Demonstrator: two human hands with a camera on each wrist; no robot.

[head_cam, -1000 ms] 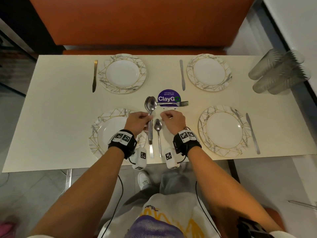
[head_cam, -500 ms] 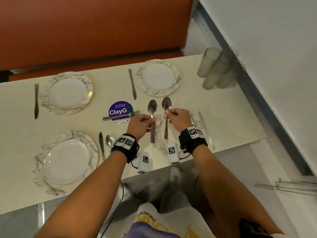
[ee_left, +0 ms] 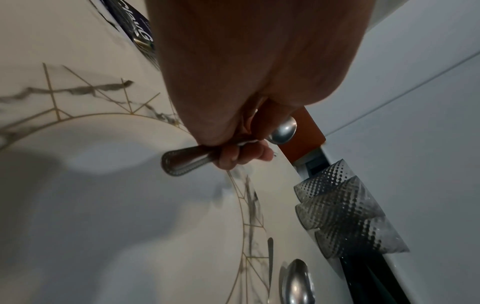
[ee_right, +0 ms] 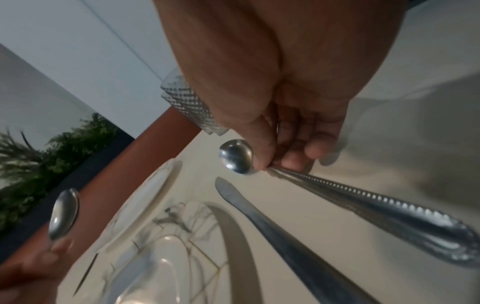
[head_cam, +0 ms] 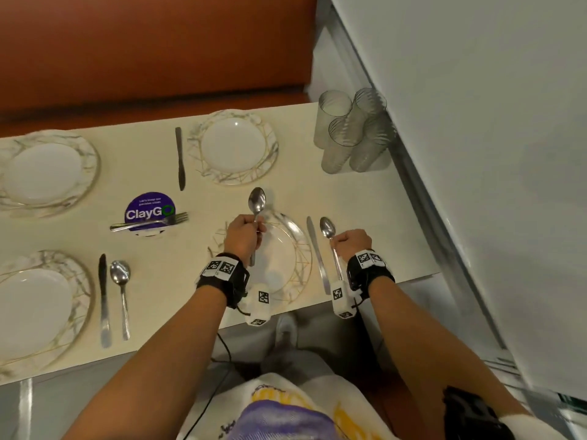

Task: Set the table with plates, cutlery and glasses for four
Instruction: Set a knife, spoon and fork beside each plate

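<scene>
At the far left of the cream rectangular table (head_cam: pixel 197 258), two round white plates with gold-lined marbled rims lay, one at the far edge (head_cam: pixel 44 173) and one at the near edge (head_cam: pixel 35 306). Just right of the near plate a steel table knife (head_cam: pixel 103 300) and a steel spoon (head_cam: pixel 121 287) lay side by side, close together. Further in, a round purple sticker printed "ClayGo" (head_cam: pixel 149 208) sat on the tabletop with a steel fork (head_cam: pixel 149 221) lying across it. Beyond it, a second steel knife (head_cam: pixel 180 157) lay just left of another gold-rimmed white plate at the far edge (head_cam: pixel 233 147).

The left hand (head_cam: pixel 243 238) was curled in a fist round the handle of a steel spoon with a beaded handle (head_cam: pixel 256 201), held above the near right plate (head_cam: pixel 286 258), its bowl pointing toward the far side. The left wrist view showed the fingers (ee_left: pixel 241 156) wrapped about the handle, with its end sticking out.

Right of that plate a third knife (head_cam: pixel 316 252) lay on the table. Just beyond it, the right hand (head_cam: pixel 352 241) pinched another beaded steel spoon (head_cam: pixel 328 228) near its neck, thumb and fingers (ee_right: pixel 262 152) closed on it. Whether this spoon touched the table could not be told.

At the far right corner, four clear textured glasses (head_cam: pixel 352 131) stood clustered beside a white wall (head_cam: pixel 476 122).
</scene>
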